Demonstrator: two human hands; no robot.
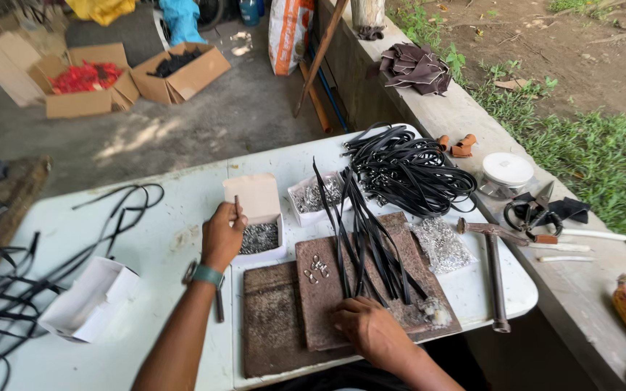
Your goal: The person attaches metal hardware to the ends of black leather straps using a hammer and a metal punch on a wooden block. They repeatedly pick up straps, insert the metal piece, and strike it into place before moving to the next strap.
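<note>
Outdoors, a white table (pixel 182 210) carries brown boards; left hand (pixel 222 233), its grip pinching a thin punch (pixel 237 205), should stay upright while right hand (pixel 367 329), fingers curled, pins the nearer board (pixel 342 297) flat.

**Boxes, bags and a sack around the worktop**

A small white cardboard box (pixel 259 230) sits open on the worktop, lid up, holding small metal pieces. Just right of it stands a second white box (pixel 315 195). An empty white box (pixel 90 299) lies tipped near the left edge. A clear plastic bag (pixel 441 244) lies right. On the floor beyond stand open brown cartons (pixel 81 101) (pixel 182 76) and a white-and-orange sack (pixel 288 27).
</note>
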